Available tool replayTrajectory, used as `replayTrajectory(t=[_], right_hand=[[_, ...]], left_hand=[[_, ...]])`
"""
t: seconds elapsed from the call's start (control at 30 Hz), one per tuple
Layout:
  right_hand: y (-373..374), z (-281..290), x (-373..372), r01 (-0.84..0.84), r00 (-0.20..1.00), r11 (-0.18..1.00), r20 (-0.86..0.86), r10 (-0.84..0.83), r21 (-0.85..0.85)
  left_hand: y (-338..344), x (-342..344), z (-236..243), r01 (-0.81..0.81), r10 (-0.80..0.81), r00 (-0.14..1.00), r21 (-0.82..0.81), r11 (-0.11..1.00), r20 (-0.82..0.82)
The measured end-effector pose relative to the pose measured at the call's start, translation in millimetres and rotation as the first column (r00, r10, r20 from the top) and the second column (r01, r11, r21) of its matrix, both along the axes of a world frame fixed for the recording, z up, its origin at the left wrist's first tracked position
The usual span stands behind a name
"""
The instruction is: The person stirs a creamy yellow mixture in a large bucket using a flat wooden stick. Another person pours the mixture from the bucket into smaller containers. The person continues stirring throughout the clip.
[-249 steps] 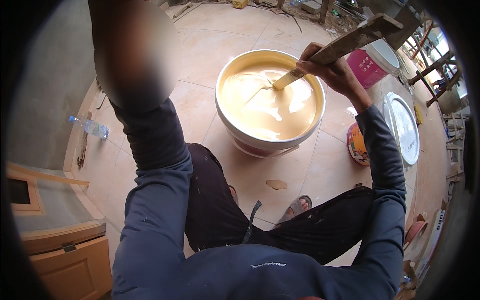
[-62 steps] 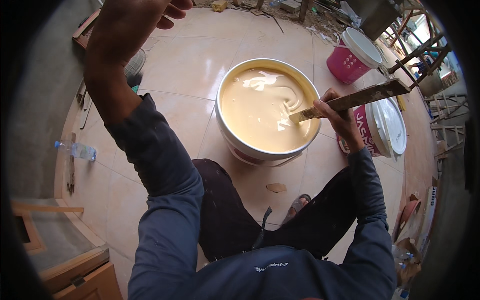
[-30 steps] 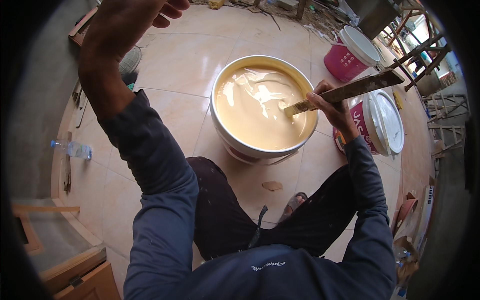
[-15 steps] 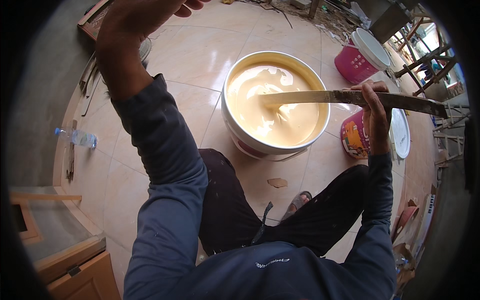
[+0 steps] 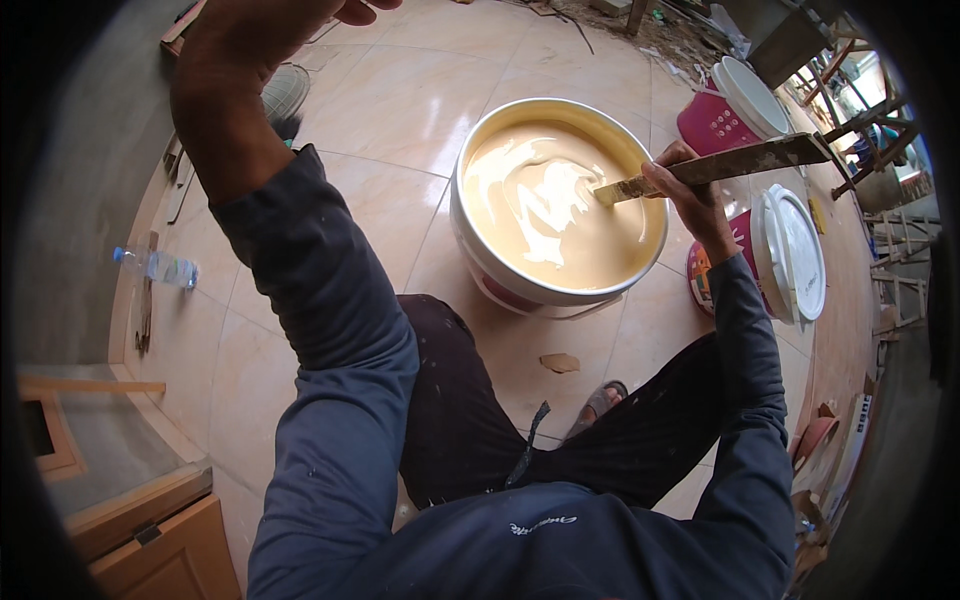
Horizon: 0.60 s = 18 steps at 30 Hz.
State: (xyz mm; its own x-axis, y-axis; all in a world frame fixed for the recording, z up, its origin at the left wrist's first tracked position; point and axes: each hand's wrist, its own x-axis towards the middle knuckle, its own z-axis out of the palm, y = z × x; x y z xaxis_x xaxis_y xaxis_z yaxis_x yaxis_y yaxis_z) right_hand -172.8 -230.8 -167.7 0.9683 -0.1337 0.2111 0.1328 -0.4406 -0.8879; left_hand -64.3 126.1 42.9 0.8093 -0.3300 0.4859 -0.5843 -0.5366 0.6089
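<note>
A wide white bucket (image 5: 463,235) of cream-coloured, paint-like liquid (image 5: 540,205) stands on the floor in front of me. My right hand (image 5: 690,190) grips a flat wooden stick (image 5: 760,160) just past the bucket's right rim. The stick's lower end dips into the liquid, which shows swirls, while its stained upper end slants out to the right. High at the upper left, my left hand (image 5: 265,25) is raised close to the camera and partly cut off. The fingers that show are stretched out, with nothing seen in them.
Two pink buckets with white lids, one farther (image 5: 725,110) and one nearer (image 5: 790,255), stand to the right. A plastic bottle (image 5: 165,268) lies at left, near a wooden cabinet door (image 5: 170,550). A brown scrap (image 5: 559,363) lies between my feet and the bucket. Rubble (image 5: 670,50) lies behind.
My right hand has moved left and slightly down to the bucket rim with the stick. The stick now tilts up to the right, its dipped end farther right. My left hand has shifted slightly left.
</note>
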Motion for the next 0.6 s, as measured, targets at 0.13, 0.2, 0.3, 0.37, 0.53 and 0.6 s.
replayTrajectory(t=[0.13, 0.2, 0.3, 0.37, 0.53, 0.6], right_hand=[[0.6, -1.1, -20.0, 0.041, 0.993, 0.99, -0.111, -0.025, 0.137], [-5.9, -4.1, -23.1, 0.07, 0.99, 0.987, -0.131, -0.051, 0.143], [-2.0, 10.0, -29.7, 0.146, 0.987, 0.937, -0.112, -0.116, 0.318], [-13.7, 15.8, -33.5, 0.136, 0.991, 0.919, -0.04, -0.131, 0.369], [-32.2, 35.3, -46.0, 0.093, 0.983, 0.877, 0.099, -0.158, 0.472], [-34.2, 46.1, -44.0, 0.076, 0.971, 0.876, 0.164, -0.174, 0.476]], left_hand=[[1.1, 6.5, -4.6, 0.029, -0.029, 0.999, 0.002, 1.0, -0.025], [9.5, 10.6, -10.8, 0.148, -0.147, 0.985, -0.001, 0.989, 0.085], [10.0, 10.7, -8.8, 0.172, -0.17, 0.982, -0.014, 0.985, 0.08], [5.2, 5.4, -3.8, 0.113, -0.112, 0.993, -0.026, 0.993, 0.035], [-22.2, 8.0, 13.8, -0.146, 0.144, 0.961, 0.008, 0.989, -0.235], [-13.9, 11.0, 5.8, -0.059, 0.059, 0.992, 0.009, 0.998, -0.113]])
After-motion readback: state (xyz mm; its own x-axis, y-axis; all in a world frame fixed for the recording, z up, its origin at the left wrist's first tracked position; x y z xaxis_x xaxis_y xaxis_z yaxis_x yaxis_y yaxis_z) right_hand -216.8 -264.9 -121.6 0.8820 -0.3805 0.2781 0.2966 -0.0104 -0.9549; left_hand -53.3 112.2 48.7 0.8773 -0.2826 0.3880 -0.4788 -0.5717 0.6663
